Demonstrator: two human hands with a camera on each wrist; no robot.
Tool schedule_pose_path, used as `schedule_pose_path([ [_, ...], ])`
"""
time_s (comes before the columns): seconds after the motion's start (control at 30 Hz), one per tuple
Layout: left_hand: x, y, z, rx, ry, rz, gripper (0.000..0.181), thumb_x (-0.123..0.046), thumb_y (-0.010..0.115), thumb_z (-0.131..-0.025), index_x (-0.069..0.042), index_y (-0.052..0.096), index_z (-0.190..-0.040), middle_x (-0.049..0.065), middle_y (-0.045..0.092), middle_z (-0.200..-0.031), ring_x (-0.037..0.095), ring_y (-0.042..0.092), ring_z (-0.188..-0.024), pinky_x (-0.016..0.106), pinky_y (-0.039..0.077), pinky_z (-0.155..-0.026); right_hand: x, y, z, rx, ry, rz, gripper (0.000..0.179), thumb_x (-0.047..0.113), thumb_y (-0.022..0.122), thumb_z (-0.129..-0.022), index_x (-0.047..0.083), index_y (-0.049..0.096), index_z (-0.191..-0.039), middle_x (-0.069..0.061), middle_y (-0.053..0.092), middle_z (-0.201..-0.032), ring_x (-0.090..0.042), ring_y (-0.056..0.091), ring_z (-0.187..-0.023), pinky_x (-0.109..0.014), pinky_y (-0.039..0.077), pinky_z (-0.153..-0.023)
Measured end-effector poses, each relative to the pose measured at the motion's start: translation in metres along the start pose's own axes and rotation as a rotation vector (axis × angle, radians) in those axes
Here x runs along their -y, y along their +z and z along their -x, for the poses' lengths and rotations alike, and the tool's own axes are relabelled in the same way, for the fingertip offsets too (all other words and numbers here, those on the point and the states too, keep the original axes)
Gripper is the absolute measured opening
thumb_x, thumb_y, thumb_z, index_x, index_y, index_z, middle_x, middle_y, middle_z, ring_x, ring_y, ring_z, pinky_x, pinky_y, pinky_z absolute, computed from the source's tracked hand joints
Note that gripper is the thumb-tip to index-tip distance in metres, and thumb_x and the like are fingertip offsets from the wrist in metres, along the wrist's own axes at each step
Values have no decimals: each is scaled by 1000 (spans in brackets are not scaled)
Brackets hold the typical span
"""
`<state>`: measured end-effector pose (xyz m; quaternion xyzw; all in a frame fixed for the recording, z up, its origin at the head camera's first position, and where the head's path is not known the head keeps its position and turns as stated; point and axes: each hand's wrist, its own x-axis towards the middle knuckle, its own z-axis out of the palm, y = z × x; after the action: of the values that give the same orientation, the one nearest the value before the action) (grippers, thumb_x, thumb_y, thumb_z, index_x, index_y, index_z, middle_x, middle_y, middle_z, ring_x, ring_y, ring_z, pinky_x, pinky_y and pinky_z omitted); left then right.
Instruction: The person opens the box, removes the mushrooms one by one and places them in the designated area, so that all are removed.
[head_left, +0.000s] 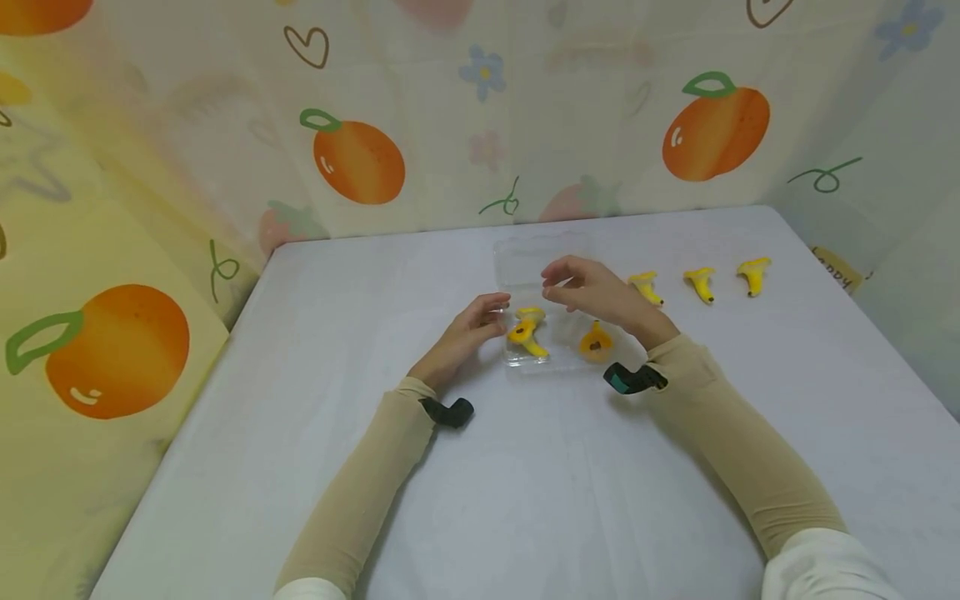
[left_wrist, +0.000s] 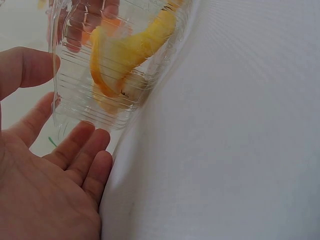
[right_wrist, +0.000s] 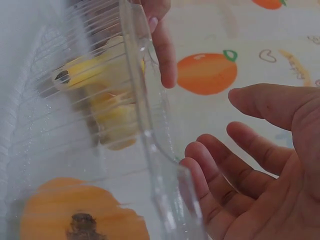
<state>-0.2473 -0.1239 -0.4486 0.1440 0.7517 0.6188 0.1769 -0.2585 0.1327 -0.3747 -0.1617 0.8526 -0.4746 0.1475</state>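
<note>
A clear plastic box point(head_left: 558, 367) sits on the table, its lid point(head_left: 528, 258) folded back behind it. At its left end lie two overlapping yellow trumpet-shaped mushrooms point(head_left: 528, 337); a third mushroom point(head_left: 597, 342) lies at the right end. My left hand point(head_left: 474, 329) touches the box's left side, the thumb point(left_wrist: 37, 67) and index fingertip at the rim, the other fingers loosely bent just below. Above the box hovers my right hand point(head_left: 592, 292), fingers point(right_wrist: 240, 175) relaxed and apart from the thumb, nothing between them.
Three more yellow mushrooms point(head_left: 701, 284) lie in a row right of the box, the nearest partly behind my right hand. A white cloth point(head_left: 487, 500) covers the table. Printed curtains point(head_left: 442, 158) hang behind and to the left.
</note>
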Motion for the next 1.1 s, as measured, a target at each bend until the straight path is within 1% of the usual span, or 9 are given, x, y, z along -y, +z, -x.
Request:
schedule_pose_path([
  [0.1,0,0,1,1,-1,2,56,-14,56,-98,-14,42,-152,7,44,-156,29,42,-143,52,31,-122,-1,2,0,11,-20,20,42,28,63,-99,7,56,-135,-13,61,-135,-31,62,-115,-38,56,-91],
  [0.23,-1,0,1,1,1,7,55,-13,56,-99,-15,43,-152,7,44,-156,30,42,-143,52,31,-122,-2,5,-1,33,-40,27,42,26,63,-100,3,55,-134,-15,61,-134,-35,62,-114,-42,56,-92],
  [0.33,-1,0,1,1,0,11,54,-13,56,-99,-16,43,-151,7,44,-156,30,41,-144,51,32,-122,-4,8,-2,48,-45,33,42,25,63,-100,2,55,-134,-16,62,-133,-36,62,-113,-40,56,-91],
  [0.47,-1,1,1,2,0,12,54,-12,56,-99,-16,43,-151,7,44,-156,29,41,-144,51,32,-122,-4,11,-2,64,-51,55,42,24,63,-100,2,56,-134,-16,62,-133,-31,63,-111,-37,57,-90],
  [0.67,-1,1,1,0,5,14,54,-12,56,-99,-14,43,-151,8,44,-155,30,42,-143,50,33,-121,-2,15,-1,81,-39,65,41,25,65,-99,3,57,-133,-13,63,-133,-30,63,-112,-40,58,-91],
  [0.73,-2,1,2,-2,7,15,54,-11,56,-99,-13,43,-151,8,45,-155,30,42,-143,50,34,-121,-2,16,-1,84,-43,76,41,25,65,-99,4,57,-133,-13,63,-133,-30,62,-113,-41,57,-93],
  [0.93,-2,1,2,-1,6,7,54,-12,55,-99,-13,42,-152,8,44,-155,30,42,-143,50,34,-121,-2,17,-1,92,-79,108,41,24,65,-98,2,58,-132,-14,64,-131,-31,61,-115,-47,51,-103],
  [1.1,-2,1,2,-1,-3,-4,54,-13,55,-99,-15,42,-152,6,44,-156,29,42,-144,51,33,-122,-3,20,-1,106,-85,118,41,24,66,-98,2,58,-132,-15,64,-130,-32,63,-114,-49,50,-105],
])
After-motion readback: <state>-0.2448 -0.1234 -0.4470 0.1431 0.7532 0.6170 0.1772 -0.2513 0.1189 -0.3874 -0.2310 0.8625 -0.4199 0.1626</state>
